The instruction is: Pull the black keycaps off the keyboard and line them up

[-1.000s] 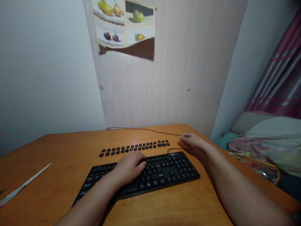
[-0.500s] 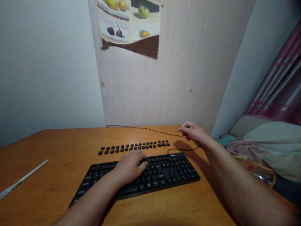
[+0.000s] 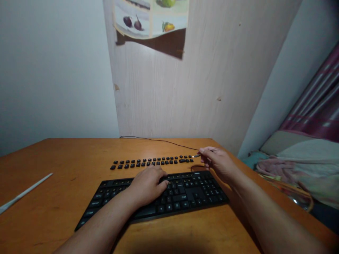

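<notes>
A black keyboard [image 3: 194, 194] lies on the desk, with some of its keycaps off toward the back and left. Across its middle rests my left hand [image 3: 149, 185], palm down, fingers stretched over the far edge and thumb apart. My right hand [image 3: 213, 160] is closed in a pinch beyond the keyboard's back right corner. From its fingertips a thin pointed metal tool [image 3: 196, 156] sticks out leftward; its exact kind is unclear. The tool's tip is at the right end of two rows of loose black keycaps [image 3: 143, 164] behind the keyboard.
A black cable [image 3: 159, 140] crosses the back of the wooden desk [image 3: 66, 208]. At the left lies a long thin white strip [image 3: 26, 192]. Fruit paintings [image 3: 150, 21] hang on the wall. Beyond the desk's right edge are bedding [image 3: 299, 165] and a curtain [image 3: 315, 95].
My right hand has come down and nearer, bringing the tool's tip to the right end of the keycap rows. The left hand stays on the keyboard. The view has tilted slightly downward.
</notes>
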{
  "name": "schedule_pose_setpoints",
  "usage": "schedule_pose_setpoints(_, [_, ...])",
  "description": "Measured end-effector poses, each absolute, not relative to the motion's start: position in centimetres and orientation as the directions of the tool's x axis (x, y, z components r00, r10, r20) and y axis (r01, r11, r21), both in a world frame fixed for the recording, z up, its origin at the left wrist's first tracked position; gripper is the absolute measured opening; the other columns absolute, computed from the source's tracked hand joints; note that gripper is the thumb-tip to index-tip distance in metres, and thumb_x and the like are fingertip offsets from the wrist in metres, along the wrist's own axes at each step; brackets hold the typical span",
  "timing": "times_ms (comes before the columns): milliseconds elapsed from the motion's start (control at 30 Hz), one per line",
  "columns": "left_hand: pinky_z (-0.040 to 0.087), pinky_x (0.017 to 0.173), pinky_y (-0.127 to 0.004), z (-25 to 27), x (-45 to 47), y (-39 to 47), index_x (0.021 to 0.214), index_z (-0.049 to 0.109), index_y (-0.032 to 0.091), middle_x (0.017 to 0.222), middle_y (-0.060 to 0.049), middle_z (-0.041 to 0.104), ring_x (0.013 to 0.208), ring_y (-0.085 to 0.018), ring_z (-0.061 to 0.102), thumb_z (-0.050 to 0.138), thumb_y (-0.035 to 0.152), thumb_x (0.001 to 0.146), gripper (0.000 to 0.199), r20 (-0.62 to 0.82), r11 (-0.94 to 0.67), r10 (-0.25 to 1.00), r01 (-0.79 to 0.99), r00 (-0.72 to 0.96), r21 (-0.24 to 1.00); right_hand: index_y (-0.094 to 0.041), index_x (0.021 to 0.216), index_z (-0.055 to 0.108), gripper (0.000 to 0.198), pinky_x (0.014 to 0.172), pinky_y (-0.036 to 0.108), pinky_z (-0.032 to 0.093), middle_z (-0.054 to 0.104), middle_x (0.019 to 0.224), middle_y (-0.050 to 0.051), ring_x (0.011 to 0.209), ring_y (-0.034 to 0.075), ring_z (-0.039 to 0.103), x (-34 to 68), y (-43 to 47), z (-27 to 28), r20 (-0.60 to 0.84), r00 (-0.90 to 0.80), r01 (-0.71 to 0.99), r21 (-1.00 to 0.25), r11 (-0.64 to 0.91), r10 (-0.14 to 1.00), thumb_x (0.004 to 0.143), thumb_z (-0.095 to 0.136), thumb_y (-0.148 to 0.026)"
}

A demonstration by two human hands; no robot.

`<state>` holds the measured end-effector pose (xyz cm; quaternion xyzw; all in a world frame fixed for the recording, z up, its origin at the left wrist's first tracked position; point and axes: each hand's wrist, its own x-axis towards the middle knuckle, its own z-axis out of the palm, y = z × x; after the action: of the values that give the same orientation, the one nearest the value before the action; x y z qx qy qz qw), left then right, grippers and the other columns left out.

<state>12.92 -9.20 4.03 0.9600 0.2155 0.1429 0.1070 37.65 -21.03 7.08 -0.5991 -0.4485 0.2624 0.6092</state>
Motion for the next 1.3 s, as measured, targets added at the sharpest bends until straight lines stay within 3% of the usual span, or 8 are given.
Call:
schedule_pose_setpoints(133, [0.047,0.085,-0.037,4.0,12.9,-9.1,0.104,0.069,0.024,0.099,-0.006,0.065,0.097,-0.024,0.058,0.048,0.037,0.088,0.029,0.220,-0.881,0.447,0.383,0.867,0.276,-0.017,0.072,0.057,0.031,0.042,0.022,0.025,0.042,0.052,-0.006,0.044,0.007,0.034,37.3,-21.8,7.2,0.229,0.461,0.355,-0.933,0.058,0.858,0.085,0.057,-0.045])
schedule_pose_setpoints(267, [0.046,0.085,-0.037,3.9,12.9,-9.1,0.105,0.068,0.024,0.101,-0.006,0.065,0.098,-0.024,0.058,0.049,0.037,0.088,0.029,0.223,-0.880,0.449,0.384,0.865,0.281,-0.020,0.073,0.049,0.025,0.046,0.022,0.029,0.047,0.054,-0.006,0.048,0.009,0.039,36.7,-21.9,7.0,0.270,0.452,0.498,-0.867,0.010,0.850,0.082,0.059,-0.041])
schedule_pose_setpoints(500, [0.046,0.085,-0.037,4.2,12.9,-9.2,0.102,0.068,0.023,0.100,-0.006,0.064,0.098,-0.024,0.057,0.049,0.037,0.088,0.028,0.214,-0.875,0.452,0.385,0.866,0.292,-0.020,0.070,0.051,0.028,0.050,0.024,0.030,0.051,0.057,-0.002,0.053,0.012,0.045,37.4,-21.2,5.3,0.322,0.406,0.711,-0.700,-0.073,0.855,0.085,0.056,-0.043])
schedule_pose_setpoints(800, [0.046,0.085,-0.036,4.3,13.0,-9.4,0.103,0.069,0.023,0.099,-0.007,0.064,0.097,-0.024,0.058,0.050,0.037,0.087,0.028,0.214,-0.875,0.455,0.389,0.865,0.288,-0.021,0.069,0.054,0.018,0.053,0.025,0.034,0.058,0.060,-0.001,0.055,0.014,0.049,36.4,-20.9,4.9,0.286,0.329,0.753,-0.655,-0.068,0.900,0.083,0.056,-0.032])
schedule_pose_setpoints(1200, [0.046,0.088,-0.037,4.1,13.0,-9.4,0.105,0.068,0.022,0.101,-0.008,0.064,0.098,-0.024,0.057,0.050,0.038,0.086,0.030,0.224,-0.878,0.450,0.384,0.864,0.284,-0.021,0.068,0.051,0.023,0.051,0.025,0.031,0.056,0.058,-0.001,0.054,0.014,0.050,36.3,-21.0,4.4,0.283,0.344,0.802,-0.585,-0.123,0.895,0.086,0.054,-0.036])
schedule_pose_setpoints(1300, [0.046,0.087,-0.037,4.3,13.0,-9.5,0.105,0.068,0.022,0.102,-0.008,0.064,0.098,-0.024,0.057,0.050,0.038,0.086,0.031,0.215,-0.876,0.455,0.391,0.864,0.281,-0.021,0.067,0.050,0.024,0.053,0.026,0.031,0.056,0.060,-0.001,0.056,0.015,0.052,35.9,-21.1,4.7,0.300,0.326,0.845,-0.518,-0.133,0.897,0.086,0.053,-0.035])
